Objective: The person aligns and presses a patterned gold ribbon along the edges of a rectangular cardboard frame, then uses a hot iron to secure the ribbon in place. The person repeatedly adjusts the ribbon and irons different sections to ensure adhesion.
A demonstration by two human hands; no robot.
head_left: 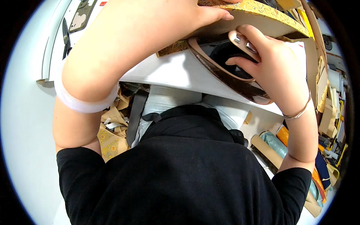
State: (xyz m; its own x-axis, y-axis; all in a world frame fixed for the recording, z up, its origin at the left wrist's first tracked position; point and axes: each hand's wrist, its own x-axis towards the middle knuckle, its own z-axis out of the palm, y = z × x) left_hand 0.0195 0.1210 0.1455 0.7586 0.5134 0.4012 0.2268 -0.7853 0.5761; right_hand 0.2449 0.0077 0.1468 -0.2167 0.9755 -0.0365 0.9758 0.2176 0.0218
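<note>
My right hand (258, 52) is closed around the handle of a glossy brown clothes iron (213, 63), which sits tilted near the table's front edge. At the top of the picture, my left hand (214, 14) grips a box-like piece covered in yellow patterned brocade (270, 13), with the thumb on its plain inner side. Some of the left fingers are cut off by the picture's top edge. The iron lies close against the front of this piece, and its sole is hidden from view.
On the white table (150, 69), a phone in a patterned case (81, 17) and a dark slim tool (66, 37) lie at the left. Board and brocade scraps (112, 138) fill the space below. Fabric rolls (275, 144) and more cut material crowd the right side.
</note>
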